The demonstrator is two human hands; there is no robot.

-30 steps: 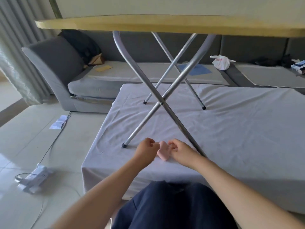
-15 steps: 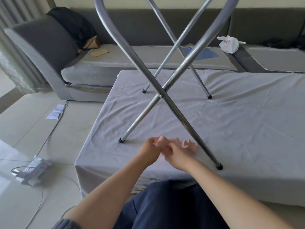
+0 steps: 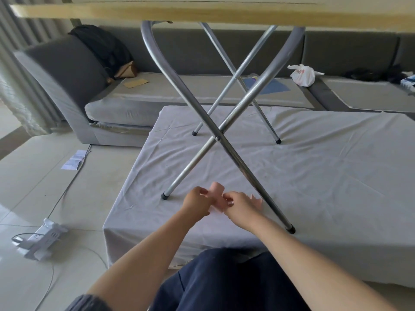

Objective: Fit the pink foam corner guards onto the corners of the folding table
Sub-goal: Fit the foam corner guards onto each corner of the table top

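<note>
Both hands meet low over the near edge of the sheet-covered bed (image 3: 314,176), and between them is one pink foam corner guard (image 3: 217,194): the left hand (image 3: 195,204) pinches its left side, the right hand (image 3: 239,205) pinches its right side, so each grip is closed on the same piece. The guard stands roughly upright between the fingers, its upper end poking above them; whether it is being opened out or peeled from a backing cannot be told. Just beyond the right hand, more pink foam (image 3: 256,200) lies on the sheet, close to the near right leg; the hand covers most of it, so it cannot be counted, though at least one further guard shows. The folding table (image 3: 157,13) stands on the bed on four metal legs crossed in two pairs, and its wooden top runs across high overhead, well above and beyond the hands. Only its front edge is in view; neither end corner shows clearly, the left end being the nearer to the frame. My judgement: the coming move is a lift up and outward to a corner, and the left hand sits on the side of the more visible left end. No guard appears fitted yet.
</note>
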